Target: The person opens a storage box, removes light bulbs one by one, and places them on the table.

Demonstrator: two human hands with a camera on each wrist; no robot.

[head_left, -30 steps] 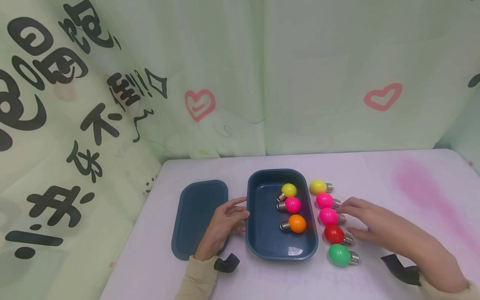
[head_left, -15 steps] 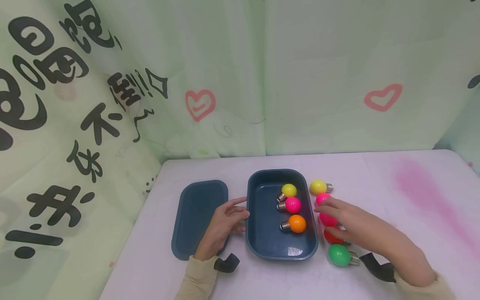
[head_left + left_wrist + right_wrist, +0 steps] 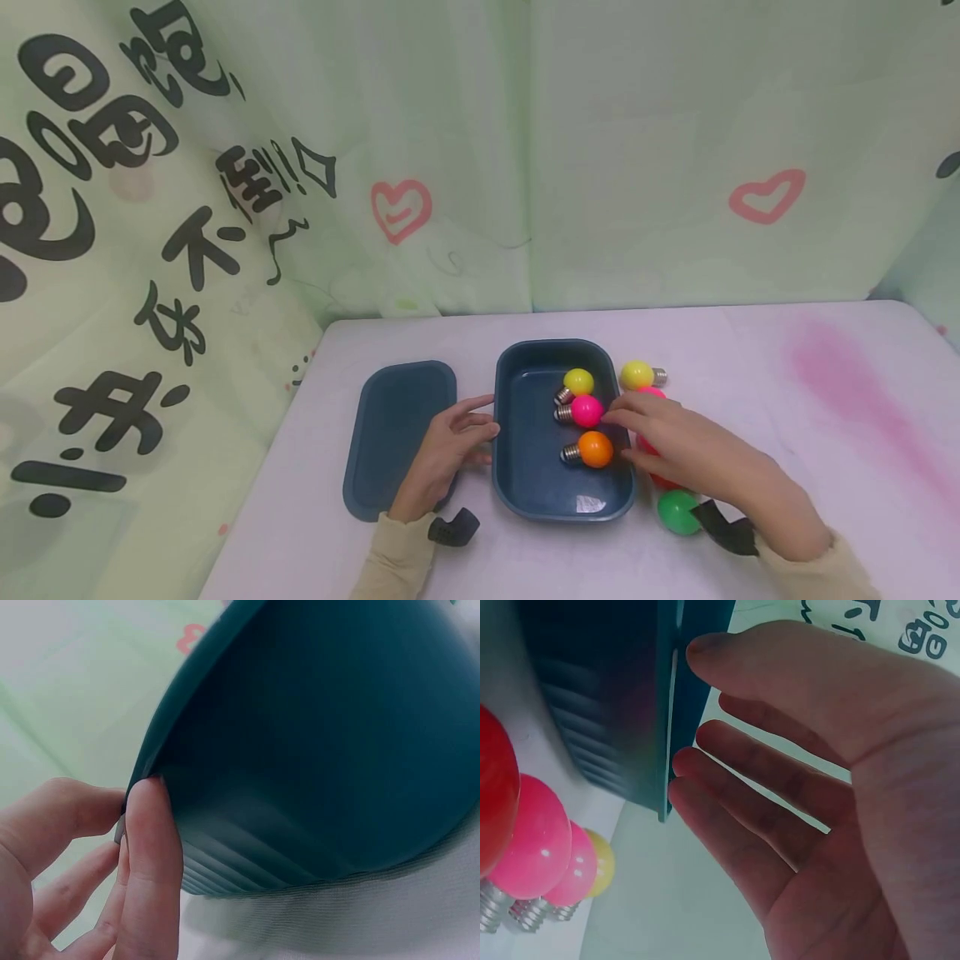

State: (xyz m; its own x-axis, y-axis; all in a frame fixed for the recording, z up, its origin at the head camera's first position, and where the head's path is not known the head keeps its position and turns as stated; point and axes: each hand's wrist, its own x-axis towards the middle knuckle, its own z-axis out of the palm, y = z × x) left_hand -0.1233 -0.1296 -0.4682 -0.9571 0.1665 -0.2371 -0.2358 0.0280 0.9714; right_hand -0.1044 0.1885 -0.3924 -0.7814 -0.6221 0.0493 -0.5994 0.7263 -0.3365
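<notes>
1. Behind the pale table (image 3: pixel 780 500) we see a curtain (image 3: pixel 630 125), its lettering cut off leftward.
2. A flat blue lid (image 3: pixel 390 433) is partly hidden by the left hand (image 3: pixel 450 446); its spread fingers touch the wall of the blue tray (image 3: pixel 528 467), and uneven pushing could skew it.
3. Inside, the yellow bulb (image 3: pixel 578 381), pink bulb (image 3: pixel 587 411) and orange bulb (image 3: pixel 596 449) could roll together if jolted.
4. The right hand (image 3: pixel 678 437), fingers loosely spread, hides much of the outer bulbs (image 3: pixel 540 840); we cannot tell whether it touches the rim. Its wrist mount (image 3: pixel 727 531) might knock the green bulb (image 3: pixel 677 513).

Dark-blue box (image 3: pixel 528 475), orange bulb (image 3: pixel 596 450), heart-patterned curtain (image 3: pixel 615 175)
</notes>
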